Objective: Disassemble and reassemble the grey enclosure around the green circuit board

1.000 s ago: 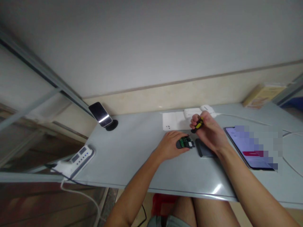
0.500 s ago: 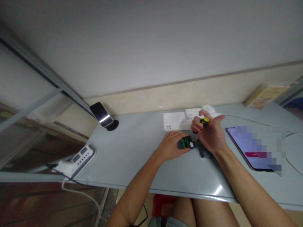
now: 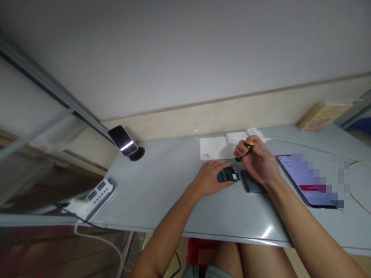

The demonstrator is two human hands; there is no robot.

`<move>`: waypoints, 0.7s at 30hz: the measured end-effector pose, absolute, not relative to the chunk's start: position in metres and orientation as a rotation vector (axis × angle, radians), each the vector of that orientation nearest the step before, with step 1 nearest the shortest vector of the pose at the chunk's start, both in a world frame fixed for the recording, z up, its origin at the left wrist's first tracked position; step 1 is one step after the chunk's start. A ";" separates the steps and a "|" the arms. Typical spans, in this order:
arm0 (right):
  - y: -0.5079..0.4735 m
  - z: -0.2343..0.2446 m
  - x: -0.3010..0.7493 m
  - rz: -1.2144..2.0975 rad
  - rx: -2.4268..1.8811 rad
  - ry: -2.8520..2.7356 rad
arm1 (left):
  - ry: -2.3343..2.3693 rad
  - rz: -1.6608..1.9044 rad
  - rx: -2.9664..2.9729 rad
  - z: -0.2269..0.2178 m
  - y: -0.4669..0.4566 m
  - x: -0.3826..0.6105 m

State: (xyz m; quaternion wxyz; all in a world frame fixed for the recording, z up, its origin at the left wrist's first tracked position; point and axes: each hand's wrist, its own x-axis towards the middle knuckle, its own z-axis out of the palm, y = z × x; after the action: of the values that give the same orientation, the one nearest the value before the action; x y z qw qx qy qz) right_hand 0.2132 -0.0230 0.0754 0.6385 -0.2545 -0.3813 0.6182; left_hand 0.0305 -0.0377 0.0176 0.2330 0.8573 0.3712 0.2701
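From my remote post, I see a gray table (image 3: 145, 204) spanning the lower frame. Just right of center, the left hand (image 3: 207, 178) grips an opened dark device (image 3: 227, 175), its long axis running roughly left to right. Up and to the right, the right hand (image 3: 261, 160) curls around a black-and-yellow tool (image 3: 245, 150). The left is nearer the device; I cannot tell whether the tool's tip touches it.

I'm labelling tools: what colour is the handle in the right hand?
The handle is black and yellow, best seen in the head view.
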 end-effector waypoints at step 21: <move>-0.024 0.078 0.206 1.366 -0.629 -0.864 | 1.042 0.741 2.368 0.016 -0.038 0.030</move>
State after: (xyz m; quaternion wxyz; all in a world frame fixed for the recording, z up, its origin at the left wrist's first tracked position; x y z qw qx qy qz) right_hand 0.2062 -0.0237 0.0784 0.6471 -0.2764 -0.3800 0.6004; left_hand 0.0303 -0.0378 0.0156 0.2233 0.8577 0.3773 0.2685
